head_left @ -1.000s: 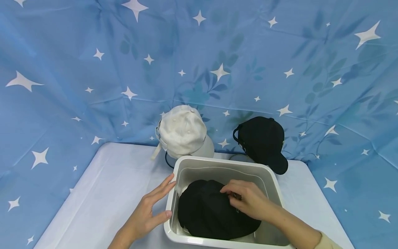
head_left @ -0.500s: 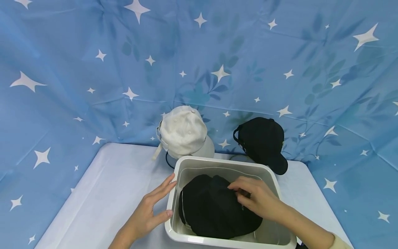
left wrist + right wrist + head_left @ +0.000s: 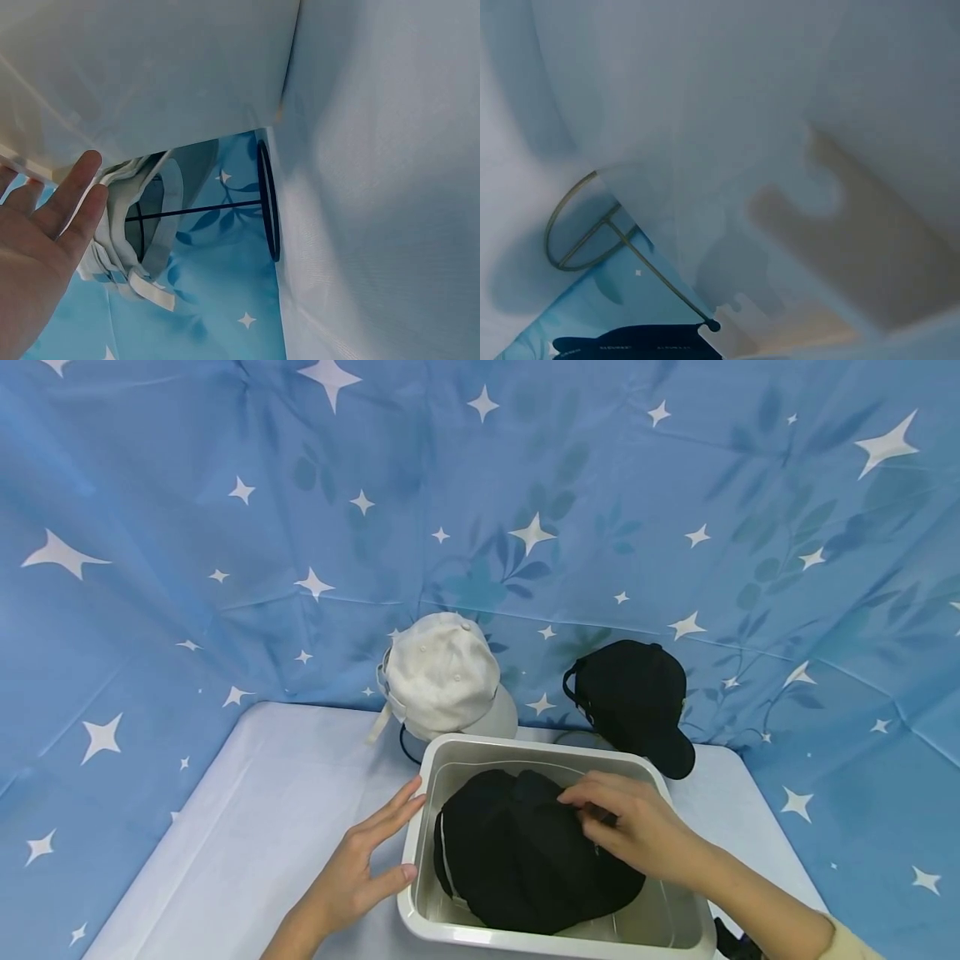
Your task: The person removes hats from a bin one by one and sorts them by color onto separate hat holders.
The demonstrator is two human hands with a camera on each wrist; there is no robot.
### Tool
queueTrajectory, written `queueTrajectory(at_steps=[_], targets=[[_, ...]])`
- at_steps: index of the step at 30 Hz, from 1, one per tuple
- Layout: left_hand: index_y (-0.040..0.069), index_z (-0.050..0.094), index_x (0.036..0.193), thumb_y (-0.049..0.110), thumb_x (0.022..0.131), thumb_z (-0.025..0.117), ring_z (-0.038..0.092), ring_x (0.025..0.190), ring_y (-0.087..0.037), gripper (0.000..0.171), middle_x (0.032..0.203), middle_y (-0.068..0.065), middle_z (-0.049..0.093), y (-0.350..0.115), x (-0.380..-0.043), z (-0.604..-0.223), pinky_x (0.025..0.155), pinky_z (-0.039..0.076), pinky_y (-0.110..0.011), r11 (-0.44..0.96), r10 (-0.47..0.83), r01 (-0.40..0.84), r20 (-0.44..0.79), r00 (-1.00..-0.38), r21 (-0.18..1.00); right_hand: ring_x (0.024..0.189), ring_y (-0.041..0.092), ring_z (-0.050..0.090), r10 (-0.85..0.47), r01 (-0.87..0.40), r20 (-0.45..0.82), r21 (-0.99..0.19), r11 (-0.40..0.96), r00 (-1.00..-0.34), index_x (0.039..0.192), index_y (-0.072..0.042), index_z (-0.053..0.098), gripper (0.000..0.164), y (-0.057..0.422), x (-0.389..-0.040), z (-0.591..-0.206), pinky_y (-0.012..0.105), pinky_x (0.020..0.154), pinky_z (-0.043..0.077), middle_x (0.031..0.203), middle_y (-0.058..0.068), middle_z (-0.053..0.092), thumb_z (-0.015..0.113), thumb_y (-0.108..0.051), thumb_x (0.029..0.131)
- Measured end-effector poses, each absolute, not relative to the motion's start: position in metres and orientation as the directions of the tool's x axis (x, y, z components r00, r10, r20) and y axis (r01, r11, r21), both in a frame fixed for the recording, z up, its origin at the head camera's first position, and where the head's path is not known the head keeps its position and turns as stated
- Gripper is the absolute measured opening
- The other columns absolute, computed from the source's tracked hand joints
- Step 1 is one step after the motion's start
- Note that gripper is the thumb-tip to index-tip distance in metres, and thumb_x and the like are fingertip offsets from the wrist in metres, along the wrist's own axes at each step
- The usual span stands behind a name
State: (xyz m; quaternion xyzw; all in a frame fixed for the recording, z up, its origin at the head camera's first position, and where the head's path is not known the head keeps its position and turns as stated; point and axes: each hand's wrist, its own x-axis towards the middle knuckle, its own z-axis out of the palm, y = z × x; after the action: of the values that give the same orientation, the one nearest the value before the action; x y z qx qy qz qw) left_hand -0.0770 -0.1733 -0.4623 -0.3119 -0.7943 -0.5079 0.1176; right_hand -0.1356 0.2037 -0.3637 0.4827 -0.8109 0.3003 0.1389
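A pale grey plastic bin [image 3: 540, 747] stands at the front of the white-covered table. Inside lies a black cap [image 3: 517, 860], crown up, with a thin light edge on its left side. My right hand [image 3: 641, 827] reaches over the bin and pinches the cap's upper right part with curled fingertips. Against the bin's left wall rest the straight, spread fingers of my left hand [image 3: 356, 864]. In the left wrist view that hand [image 3: 49, 232] is beside the bin's outer wall [image 3: 172, 75]. The right wrist view is mostly a blurred pale surface; the pinch is hidden there.
Behind the bin, a white cap [image 3: 442, 677] sits on a wire stand [image 3: 264, 202]. Another black cap [image 3: 630, 702] is on a second stand [image 3: 667, 281] at the back right. A blue star-patterned cloth [image 3: 480, 527] hangs behind. Something dark [image 3: 735, 943] shows under the right forearm.
My right hand has moved right and slightly up, drawing the black cap's crown with it. A light edge now shows at the cap's left. The left hand has hardly moved.
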Motion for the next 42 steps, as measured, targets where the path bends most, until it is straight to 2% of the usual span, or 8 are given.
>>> queueTrajectory(at_steps=[7, 16, 23, 29, 35, 42], targets=[[0.006, 0.048, 0.157, 0.011, 0.091, 0.068, 0.037, 0.152, -0.027, 0.069, 0.169, -0.012, 0.033, -0.173, -0.078, -0.462, 0.119, 0.03, -0.026, 0.281, 0.377, 0.623, 0.513, -0.771, 0.73, 0.079, 0.002, 0.058, -0.699, -0.863, 0.509, -0.335, 0.377, -0.503, 0.113, -0.015, 0.072, 0.045, 0.206, -0.135, -0.354, 0.017, 0.071, 0.049, 0.098, -0.011, 0.066, 0.069, 0.014, 0.078], [0.007, 0.048, 0.157, 0.011, 0.091, 0.068, 0.038, 0.152, -0.027, 0.068, 0.169, -0.011, 0.033, -0.173, -0.077, -0.462, 0.118, 0.034, -0.032, 0.294, 0.374, 0.613, 0.502, -0.78, 0.733, 0.079, 0.003, 0.059, -0.698, -0.882, 0.539, -0.285, 0.376, -0.472, 0.112, -0.015, 0.074, 0.045, 0.207, -0.136, -0.342, 0.018, 0.069, 0.049, 0.101, -0.01, 0.069, 0.067, 0.013, 0.078], [0.008, 0.049, 0.157, 0.011, 0.091, 0.068, 0.039, 0.151, -0.027, 0.069, 0.169, -0.012, 0.034, -0.173, -0.077, -0.463, 0.118, 0.034, -0.033, 0.297, 0.37, 0.616, 0.506, -0.779, 0.73, 0.078, 0.008, 0.059, -0.694, -0.907, 0.584, -0.255, 0.335, -0.421, 0.113, -0.012, 0.073, 0.05, 0.207, -0.137, -0.332, 0.019, 0.066, 0.048, 0.101, -0.002, 0.072, 0.067, 0.017, 0.073], [0.01, 0.048, 0.158, 0.011, 0.091, 0.068, 0.039, 0.151, -0.028, 0.069, 0.169, -0.012, 0.034, -0.173, -0.077, -0.463, 0.118, 0.035, -0.033, 0.302, 0.373, 0.614, 0.502, -0.78, 0.729, 0.076, 0.006, 0.058, -0.696, -0.907, 0.582, -0.241, 0.345, -0.42, 0.113, -0.013, 0.073, 0.049, 0.208, -0.138, -0.324, 0.018, 0.065, 0.048, 0.1, -0.004, 0.07, 0.067, 0.015, 0.074], [0.011, 0.047, 0.158, 0.011, 0.091, 0.068, 0.039, 0.151, -0.028, 0.07, 0.169, -0.011, 0.033, -0.173, -0.077, -0.463, 0.118, 0.034, -0.033, 0.302, 0.373, 0.613, 0.501, -0.781, 0.73, 0.074, 0.008, 0.058, -0.689, -0.919, 0.611, -0.209, 0.333, -0.389, 0.112, -0.011, 0.073, 0.05, 0.209, -0.139, -0.319, 0.018, 0.064, 0.048, 0.095, -0.002, 0.069, 0.068, 0.016, 0.07], [0.012, 0.047, 0.158, 0.011, 0.091, 0.068, 0.039, 0.151, -0.028, 0.07, 0.169, -0.012, 0.033, -0.173, -0.077, -0.462, 0.118, 0.034, -0.033, 0.3, 0.373, 0.611, 0.499, -0.782, 0.733, 0.075, 0.007, 0.057, -0.685, -0.912, 0.606, -0.206, 0.355, -0.404, 0.112, -0.012, 0.074, 0.045, 0.211, -0.137, -0.308, 0.019, 0.065, 0.047, 0.098, -0.003, 0.07, 0.064, 0.011, 0.075]])
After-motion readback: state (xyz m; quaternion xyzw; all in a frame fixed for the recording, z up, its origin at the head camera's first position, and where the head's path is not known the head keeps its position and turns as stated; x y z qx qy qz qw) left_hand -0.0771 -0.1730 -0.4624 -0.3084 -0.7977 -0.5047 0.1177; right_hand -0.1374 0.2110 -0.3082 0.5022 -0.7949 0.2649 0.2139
